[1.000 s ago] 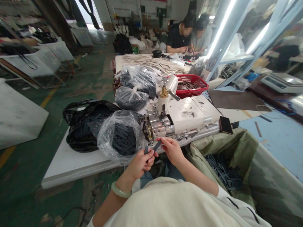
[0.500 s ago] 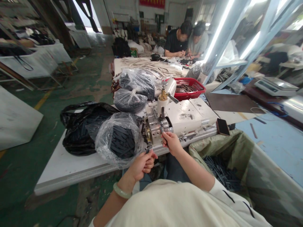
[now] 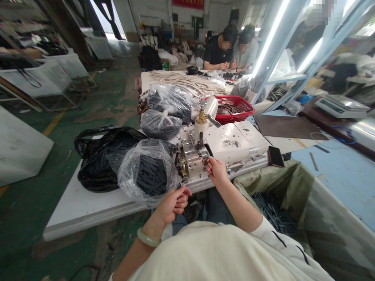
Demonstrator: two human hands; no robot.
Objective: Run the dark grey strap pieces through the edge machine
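Note:
My left hand (image 3: 172,203) is closed just off the table's front edge, between the clear bag and the machine. A small dark strip (image 3: 179,186) pokes out between its thumb and fingers. My right hand (image 3: 217,170) is pinched at the right front of the white bench machine (image 3: 231,142), by its metal head (image 3: 195,160); whatever its fingertips hold is too small to make out. Left of the machine, an open clear plastic bag (image 3: 124,175) holds many dark strips (image 3: 150,175). Beside that lies a black plastic bag (image 3: 88,171) with more strips.
Tied clear bags (image 3: 164,123) and a red basket (image 3: 249,111) stand behind the machine. A phone (image 3: 275,157) lies on the table's right end. A green sack (image 3: 299,179) with dark strips hangs open at right. Two people (image 3: 218,50) work at the far table.
My right hand has moved a little to the right along the machine's front, away from the metal head. My left hand has shifted slightly left with the strip.

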